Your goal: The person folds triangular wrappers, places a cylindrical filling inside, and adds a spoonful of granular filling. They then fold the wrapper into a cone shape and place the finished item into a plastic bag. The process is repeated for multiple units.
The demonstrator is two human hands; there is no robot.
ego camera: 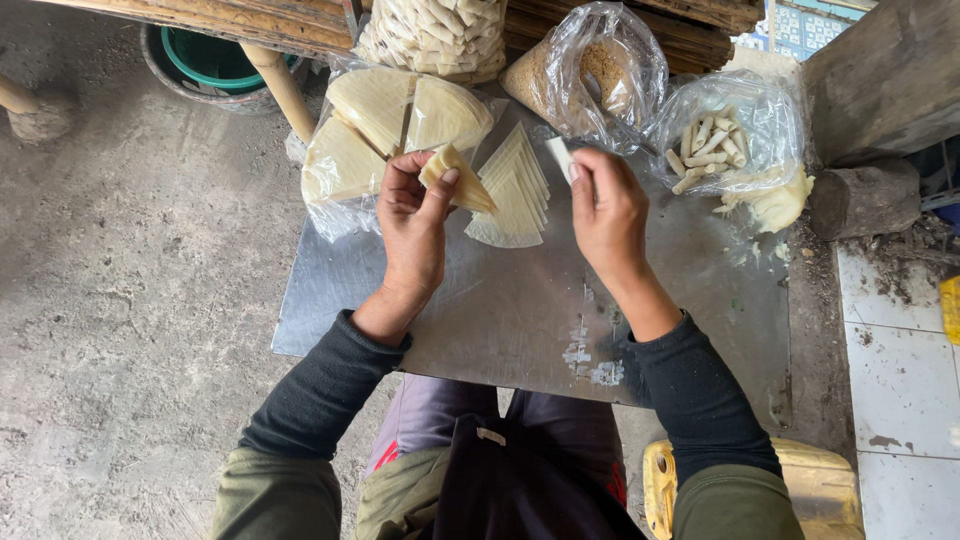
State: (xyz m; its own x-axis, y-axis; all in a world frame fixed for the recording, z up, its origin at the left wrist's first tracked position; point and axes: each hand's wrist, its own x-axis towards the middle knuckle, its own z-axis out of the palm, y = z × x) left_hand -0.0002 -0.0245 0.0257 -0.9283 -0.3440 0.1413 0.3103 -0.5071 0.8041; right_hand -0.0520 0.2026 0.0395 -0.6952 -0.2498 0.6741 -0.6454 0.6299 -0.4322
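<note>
Pale wrapper triangle (pixel 458 180) pinched in left hand (pixel 412 225) fingers (pixel 437 190).

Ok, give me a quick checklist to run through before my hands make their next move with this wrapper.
1. Left hand grips the folded wrapper: ok.
2. Right hand pinches a small white strip: ok.
3. Stack of triangular wrappers lies on the metal sheet, between the hands: ok.
4. Open bag of crumbly filling sits just past the right hand: ok.
5. Bag of finished rolls is open at the right: ok.
6. Folded wrapper already filled: cannot tell.
</note>
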